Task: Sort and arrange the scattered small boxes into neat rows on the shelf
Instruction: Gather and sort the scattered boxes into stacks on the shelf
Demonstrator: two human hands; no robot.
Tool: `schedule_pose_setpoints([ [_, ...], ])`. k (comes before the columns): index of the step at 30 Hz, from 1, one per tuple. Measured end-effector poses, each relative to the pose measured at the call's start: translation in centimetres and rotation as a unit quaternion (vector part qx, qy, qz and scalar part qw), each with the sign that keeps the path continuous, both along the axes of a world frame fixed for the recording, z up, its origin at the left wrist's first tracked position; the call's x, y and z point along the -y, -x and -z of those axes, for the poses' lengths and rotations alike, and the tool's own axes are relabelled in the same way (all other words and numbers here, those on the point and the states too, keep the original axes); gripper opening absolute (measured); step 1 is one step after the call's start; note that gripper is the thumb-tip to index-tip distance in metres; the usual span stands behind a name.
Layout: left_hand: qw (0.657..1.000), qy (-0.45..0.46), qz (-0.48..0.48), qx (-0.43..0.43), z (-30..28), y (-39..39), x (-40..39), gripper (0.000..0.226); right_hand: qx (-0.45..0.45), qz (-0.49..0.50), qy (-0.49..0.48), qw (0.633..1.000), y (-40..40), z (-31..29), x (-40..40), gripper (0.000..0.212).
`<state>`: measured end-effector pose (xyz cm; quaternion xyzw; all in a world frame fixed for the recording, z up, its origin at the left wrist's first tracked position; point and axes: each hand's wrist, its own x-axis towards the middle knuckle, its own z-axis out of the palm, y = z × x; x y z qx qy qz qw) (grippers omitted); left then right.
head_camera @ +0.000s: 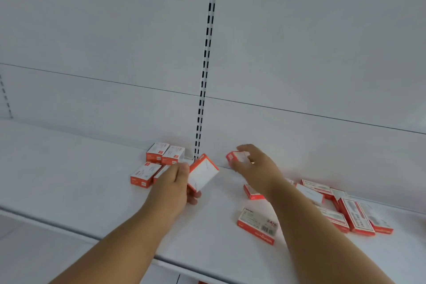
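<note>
From the head view we saw our left hand (171, 183) gripping a tilted box (202, 172) above the shelf (69, 168), beside four boxes in rows (159, 163). Our right hand (251, 166) pinched another box (237, 157); loose boxes (345, 210) lay scattered rightward.

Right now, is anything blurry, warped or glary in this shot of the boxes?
Head view: soft, even light, no glare; the right hand and its box are motion-smeared; the left hand and its box are sharper; wide-angle bending curves the shelf edge and slotted upright.
</note>
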<state>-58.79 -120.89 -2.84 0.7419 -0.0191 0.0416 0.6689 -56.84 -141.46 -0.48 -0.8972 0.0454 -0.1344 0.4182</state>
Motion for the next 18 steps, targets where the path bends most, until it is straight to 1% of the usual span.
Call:
schedule_pose_setpoints([
  [1,0.998,0.060,0.000,-0.022,-0.1,0.0,0.0,0.035,0.019,-0.007,-0.136,0.991,0.5,-0.4,0.1,0.034],
  [2,0.994,0.101,0.002,-0.039,-0.3,0.0,0.0,0.038,0.017,-0.023,-0.262,0.965,0.8,-0.8,0.2,0.037],
  [3,0.990,0.130,0.010,-0.054,-0.5,0.0,0.1,0.040,0.007,-0.047,-0.371,0.928,1.2,-1.1,0.4,0.044],
  [4,0.985,0.157,0.025,-0.070,-0.9,0.2,0.2,0.043,-0.005,-0.072,-0.457,0.887,1.7,-1.4,0.5,0.051],
  [5,0.977,0.189,0.047,-0.084,-1.1,0.2,0.3,0.044,-0.017,-0.098,-0.514,0.852,2.1,-1.8,0.6,0.054],
  [6,0.967,0.220,0.073,-0.100,-1.4,0.5,0.5,0.044,-0.028,-0.120,-0.546,0.829,2.6,-2.1,0.5,0.054],
  [8,0.946,0.268,0.129,-0.132,-2.0,0.8,0.8,0.041,-0.033,-0.148,-0.564,0.812,3.3,-2.7,-0.1,0.053],
  [10,0.920,0.315,0.169,-0.160,-2.3,1.4,1.0,0.035,-0.018,-0.155,-0.568,0.808,3.4,-2.6,-0.9,0.046],
  [12,0.899,0.365,0.177,-0.163,-2.3,1.7,1.1,0.030,-0.005,-0.149,-0.579,0.802,3.3,-2.4,-1.7,0.036],
  [14,0.883,0.410,0.172,-0.154,-2.0,1.7,0.7,0.019,-0.013,-0.152,-0.582,0.799,3.3,-2.3,-2.3,0.030],
  [15,0.876,0.424,0.175,-0.149,-1.9,1.6,0.4,0.015,-0.022,-0.162,-0.579,0.799,3.3,-2.3,-2.4,0.029],
  [16,0.872,0.431,0.182,-0.144,-1.9,1.5,-0.1,0.016,-0.031,-0.170,-0.569,0.804,3.4,-2.3,-2.5,0.029],
  [18,0.868,0.433,0.196,-0.146,-1.8,0.9,-1.1,0.025,-0.039,-0.171,-0.539,0.824,3.6,-2.4,-2.9,0.033],
])
